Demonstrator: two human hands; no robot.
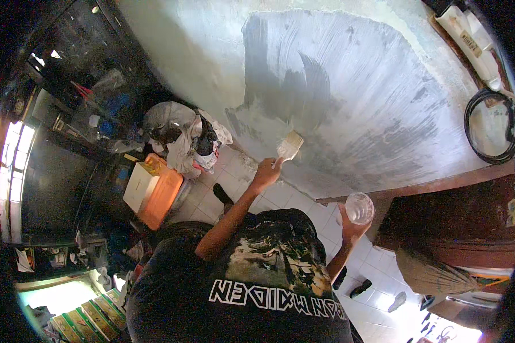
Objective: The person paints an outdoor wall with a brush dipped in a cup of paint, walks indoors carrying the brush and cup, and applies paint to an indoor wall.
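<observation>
My left hand is closed around the handle of a flat paintbrush with pale bristles. The bristles point up toward a wall that carries a large grey patch of streaky plaster or cement. Darker, wet-looking strokes mark the patch's upper left and middle. Whether the bristles touch the wall, I cannot tell. In my right hand is a clear plastic cup, gripped around its side below the wall's lower edge. What the cup holds is hard to make out.
Stuffed plastic bags and an orange container stand on the left by a dark cabinet. On the right are a coiled black cable, a white fixture and brown wooden furniture. Footwear lies on the tiled floor.
</observation>
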